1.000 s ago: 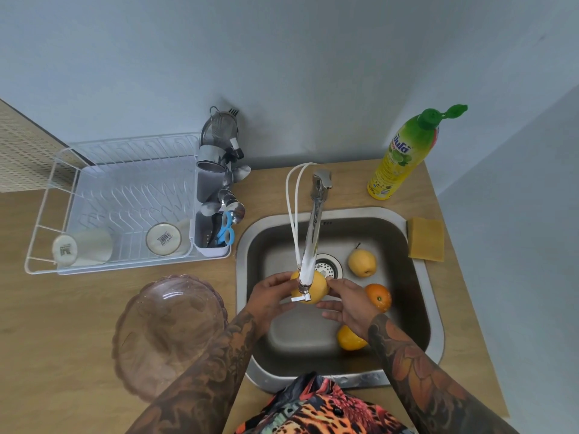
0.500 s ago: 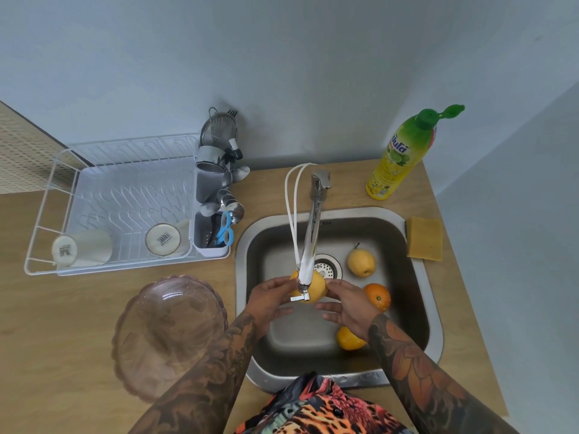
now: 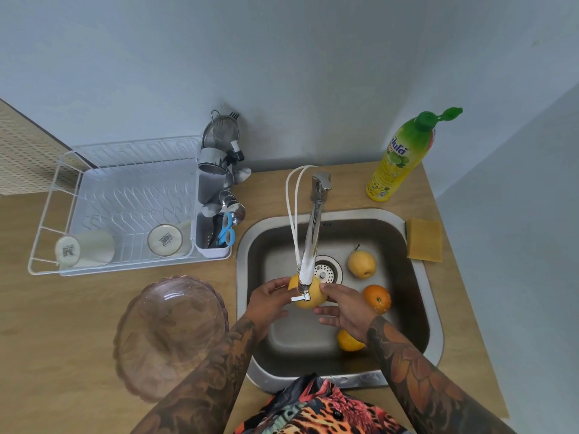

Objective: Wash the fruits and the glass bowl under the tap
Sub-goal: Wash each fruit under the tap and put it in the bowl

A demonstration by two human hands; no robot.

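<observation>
Fruit (image 3: 308,297): partly hidden by tap (image 3: 308,255)
Left hand (image 3: 269,303): fingers curled round fruit
Right hand (image 3: 346,310): thumb on fruit, fingers spread
Water: not discernible

Tap spout (image 3: 308,252) hides held fruit (image 3: 310,296) middle; right hand (image 3: 346,311) covers lower fruit (image 3: 347,343).

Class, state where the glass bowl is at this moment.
In the head view, the glass bowl sits on the wooden counter, left of the sink and in front of the dish rack.
</observation>
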